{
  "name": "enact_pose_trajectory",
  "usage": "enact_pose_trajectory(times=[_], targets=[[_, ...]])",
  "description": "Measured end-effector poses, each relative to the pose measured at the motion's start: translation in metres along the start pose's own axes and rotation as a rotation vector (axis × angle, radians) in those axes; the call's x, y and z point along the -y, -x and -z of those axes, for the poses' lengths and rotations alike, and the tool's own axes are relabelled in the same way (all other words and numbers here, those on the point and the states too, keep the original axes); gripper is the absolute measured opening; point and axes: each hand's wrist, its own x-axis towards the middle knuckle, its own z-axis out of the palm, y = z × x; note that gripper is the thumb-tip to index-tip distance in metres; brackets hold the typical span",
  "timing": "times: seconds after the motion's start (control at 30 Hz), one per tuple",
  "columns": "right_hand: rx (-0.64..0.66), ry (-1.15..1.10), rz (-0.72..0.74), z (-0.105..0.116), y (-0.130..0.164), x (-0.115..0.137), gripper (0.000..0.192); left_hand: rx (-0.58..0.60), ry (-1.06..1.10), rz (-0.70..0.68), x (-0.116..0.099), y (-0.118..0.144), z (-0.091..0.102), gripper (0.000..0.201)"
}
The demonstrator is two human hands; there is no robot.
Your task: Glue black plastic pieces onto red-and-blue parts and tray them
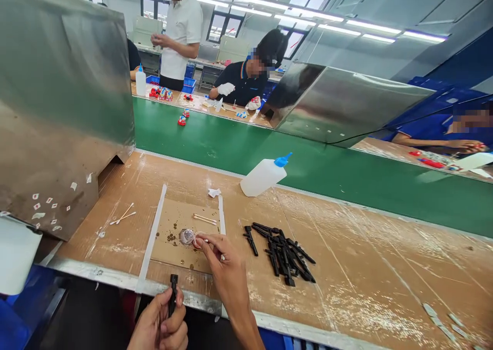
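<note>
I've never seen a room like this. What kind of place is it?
Probably a factory assembly line: a green conveyor belt runs between worktables, a pile of black parts waits, and other workers sit assembling toys.

Just one head-worn view, looking forward and down over the cardboard-covered bench (pixel 346 268), hands close at the bottom edge, green conveyor (pixel 308 165) beyond, co-workers well off across it.

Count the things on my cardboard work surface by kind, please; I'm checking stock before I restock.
Squeeze bottle with blue cap: 1
Pile of black plastic parts: 1 pile, too tangled to count
Black part in the left hand: 1
Cotton swabs: 2 pairs, 4
Small clear cap by the right hand: 1
Total: 7 items plus the pile.
</note>
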Motion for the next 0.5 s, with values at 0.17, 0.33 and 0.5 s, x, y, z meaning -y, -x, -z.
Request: enact_pose_trajectory(times=[0.17,0.33,0.5], targets=[[-0.12,0.051,0.036,0.009,0.007,-0.004,0.019,0.012,0.047,-0.056,0.007,0.002,0.001,0.033],[-0.28,-0.002,-0.072,0.006,0.015,-0.017,0.024,-0.079,0.041,-0.093,0.01,0.004,-0.008,0.033],[-0.421,-0.086,-0.099,-0.002,0.015,-0.015,0.023,-0.117,0.023,-0.103,0.01,0.005,-0.013,0.032]])
